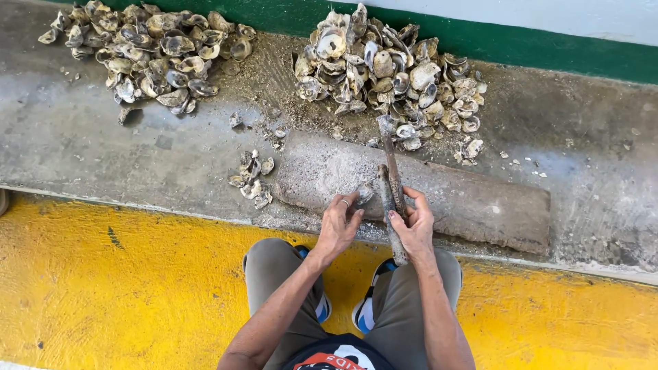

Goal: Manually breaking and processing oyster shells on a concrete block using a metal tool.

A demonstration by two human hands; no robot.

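My left hand (340, 220) presses a small grey oyster shell (364, 194) against a long worn log (480, 202) lying on the concrete ledge. A ring shows on one finger. My right hand (414, 223) grips two rusty, crusted metal tools (391, 183) that stand nearly upright; the longer one reaches up toward the big shell heap. The tools' lower ends stick out below my fist, above my knees.
A big heap of oyster shells (387, 72) lies behind the log, and another heap (147, 55) sits at far left. A few loose shells (252, 179) lie left of the log. A yellow painted floor (130, 288) runs under my legs; a green wall band (548, 51) is behind.
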